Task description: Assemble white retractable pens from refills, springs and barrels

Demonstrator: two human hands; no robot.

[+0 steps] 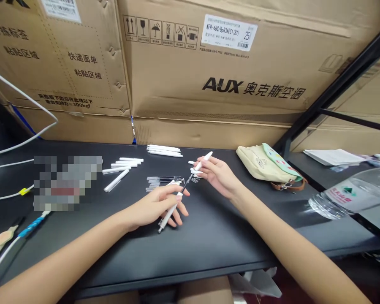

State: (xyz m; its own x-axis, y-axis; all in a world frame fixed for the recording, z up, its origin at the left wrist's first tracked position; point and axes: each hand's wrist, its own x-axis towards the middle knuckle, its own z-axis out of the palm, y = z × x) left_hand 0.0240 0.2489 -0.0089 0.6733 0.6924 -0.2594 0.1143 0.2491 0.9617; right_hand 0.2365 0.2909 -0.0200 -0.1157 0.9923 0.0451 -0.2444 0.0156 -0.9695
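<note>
Left hand (155, 207) is closed around a white pen barrel (168, 215), metal tip angled down toward the operator. Right hand (217, 175) pinches a second white barrel (203, 161); a slim dark refill (186, 185) runs from that grip down to the upper end of the left-held barrel. Hands are apart. Loose white barrels (123, 166) and clear refills (164, 181) lie on the black tabletop (209, 249) just beyond the hands. A canvas pouch (261, 164) lies to the right.
</note>
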